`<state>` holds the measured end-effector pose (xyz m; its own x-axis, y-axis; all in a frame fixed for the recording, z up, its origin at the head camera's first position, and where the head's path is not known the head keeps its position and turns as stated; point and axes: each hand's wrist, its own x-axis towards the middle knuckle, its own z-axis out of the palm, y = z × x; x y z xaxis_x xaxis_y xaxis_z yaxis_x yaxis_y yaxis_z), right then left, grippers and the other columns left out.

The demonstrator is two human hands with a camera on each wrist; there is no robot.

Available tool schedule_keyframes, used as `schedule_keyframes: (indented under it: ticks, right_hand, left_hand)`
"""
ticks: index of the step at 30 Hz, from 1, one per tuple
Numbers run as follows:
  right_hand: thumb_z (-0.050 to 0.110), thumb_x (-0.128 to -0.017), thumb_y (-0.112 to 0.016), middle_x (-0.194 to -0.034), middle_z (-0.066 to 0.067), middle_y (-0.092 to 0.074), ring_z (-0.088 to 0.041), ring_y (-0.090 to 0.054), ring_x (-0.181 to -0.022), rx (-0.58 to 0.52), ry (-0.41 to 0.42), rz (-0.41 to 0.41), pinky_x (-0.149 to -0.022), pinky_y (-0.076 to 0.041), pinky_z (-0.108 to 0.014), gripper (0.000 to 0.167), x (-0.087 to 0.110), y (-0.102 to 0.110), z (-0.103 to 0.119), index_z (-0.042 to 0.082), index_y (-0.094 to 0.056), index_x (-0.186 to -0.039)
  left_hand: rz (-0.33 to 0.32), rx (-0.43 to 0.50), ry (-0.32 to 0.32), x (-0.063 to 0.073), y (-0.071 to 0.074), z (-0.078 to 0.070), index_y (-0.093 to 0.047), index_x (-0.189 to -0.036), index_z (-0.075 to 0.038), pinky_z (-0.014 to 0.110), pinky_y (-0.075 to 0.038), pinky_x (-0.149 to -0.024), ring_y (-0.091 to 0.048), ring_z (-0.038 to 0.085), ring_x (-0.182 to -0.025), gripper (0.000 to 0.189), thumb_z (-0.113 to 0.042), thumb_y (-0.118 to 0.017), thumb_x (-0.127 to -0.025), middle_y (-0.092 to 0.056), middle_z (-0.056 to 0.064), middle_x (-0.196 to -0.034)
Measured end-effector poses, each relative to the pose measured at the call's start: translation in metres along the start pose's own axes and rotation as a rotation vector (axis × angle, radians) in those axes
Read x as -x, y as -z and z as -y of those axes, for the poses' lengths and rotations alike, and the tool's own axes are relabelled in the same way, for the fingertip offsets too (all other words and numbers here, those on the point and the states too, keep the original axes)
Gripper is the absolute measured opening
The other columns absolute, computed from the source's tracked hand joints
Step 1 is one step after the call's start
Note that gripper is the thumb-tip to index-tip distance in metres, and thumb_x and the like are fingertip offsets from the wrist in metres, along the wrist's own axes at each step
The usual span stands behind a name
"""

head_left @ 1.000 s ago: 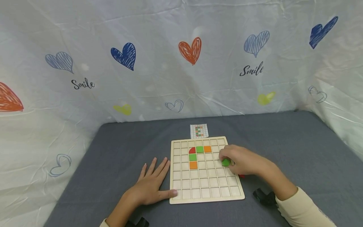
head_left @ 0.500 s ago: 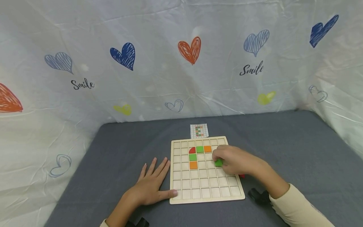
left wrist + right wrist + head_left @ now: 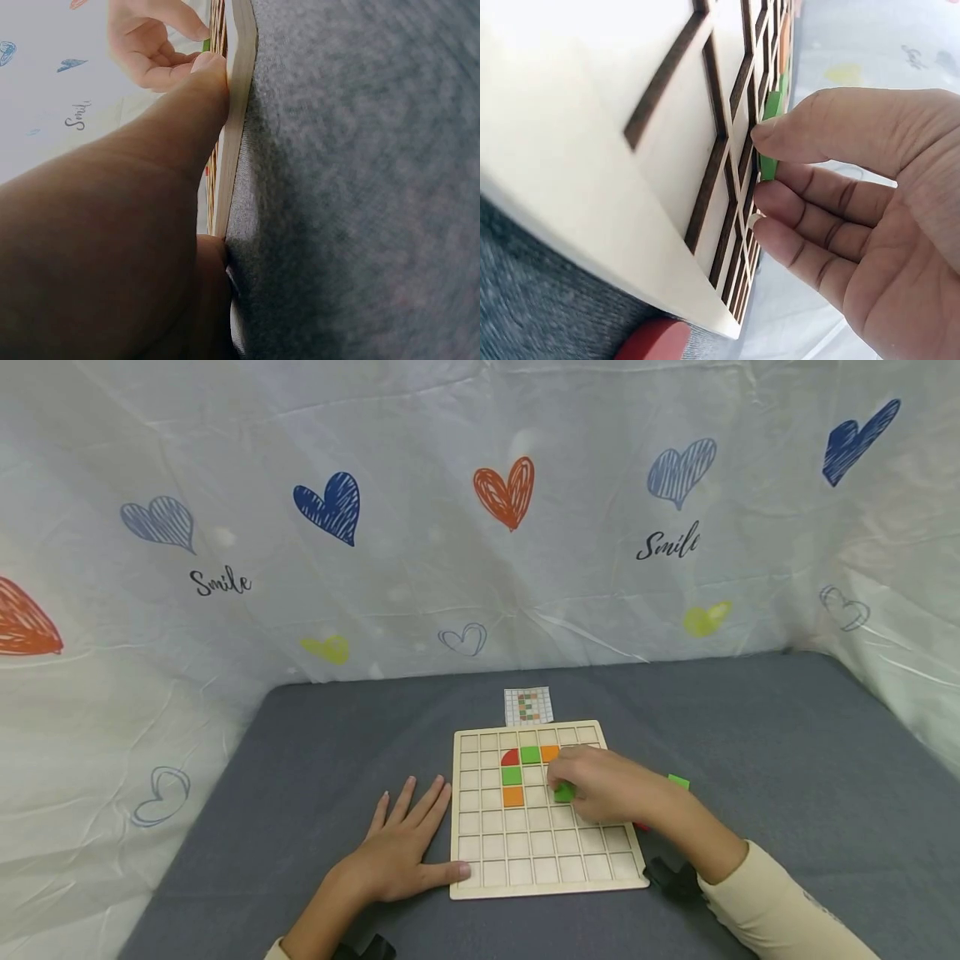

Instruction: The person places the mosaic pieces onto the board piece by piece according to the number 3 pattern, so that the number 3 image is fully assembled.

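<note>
My right hand (image 3: 603, 785) pinches a green tile (image 3: 564, 792) between thumb and fingers, over the right half of a wooden grid board (image 3: 525, 870). In the right wrist view the tile (image 3: 773, 105) stands at a slant close to the grid cells. A red rounded tile (image 3: 510, 758), a green tile (image 3: 530, 755) and an orange tile (image 3: 550, 752) form a row in the board. Below the red one sit another green tile (image 3: 511, 776) and an orange tile (image 3: 513, 797). My left hand (image 3: 401, 852) lies flat with spread fingers, its thumb resting on the board's near left corner.
Beyond the board lies a small printed card (image 3: 528, 706) with a coloured grid pattern. A loose green piece (image 3: 678, 781) shows behind my right wrist. Near the board's right edge is a red piece (image 3: 654, 341). Grey cloth (image 3: 360, 718) covers the table.
My right hand has moved left across the board with the green tile. A loose green piece has come into sight behind the right wrist. The left hand keeps its place.
</note>
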<state>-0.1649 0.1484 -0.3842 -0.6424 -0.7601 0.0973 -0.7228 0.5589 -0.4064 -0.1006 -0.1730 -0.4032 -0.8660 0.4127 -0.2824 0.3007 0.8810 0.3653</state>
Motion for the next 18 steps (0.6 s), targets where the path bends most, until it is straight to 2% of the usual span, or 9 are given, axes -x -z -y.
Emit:
schedule_keyframes:
  ticks: [9, 18]
  right_hand:
    - [-0.017, -0.072, -0.057, -0.090, 0.005, -0.061, -0.013, -0.055, -0.083, -0.006, 0.008, 0.019, -0.074, -0.050, -0.032, 0.035, -0.0012, 0.0031, 0.0007, 0.013, -0.068, -0.088]
    - [-0.016, -0.073, -0.059, -0.088, 0.004, -0.062, -0.012, -0.056, -0.081, -0.026, 0.036, 0.015, -0.073, -0.051, -0.030, 0.034, -0.0063, 0.0010, 0.0041, 0.012, -0.070, -0.087]
  left_hand:
    - [-0.003, 0.008, -0.004, -0.0011, -0.0025, 0.0021, -0.013, -0.163, -0.020, 0.064, 0.006, -0.114, 0.007, 0.034, -0.151, 0.109, -0.083, -0.051, -0.083, -0.006, -0.003, -0.168]
    - [-0.015, 0.008, -0.006, -0.0042, -0.0087, 0.0082, -0.011, -0.163, -0.022, 0.063, 0.008, -0.114, 0.010, 0.031, -0.151, 0.112, -0.087, -0.047, -0.081, -0.003, -0.005, -0.167]
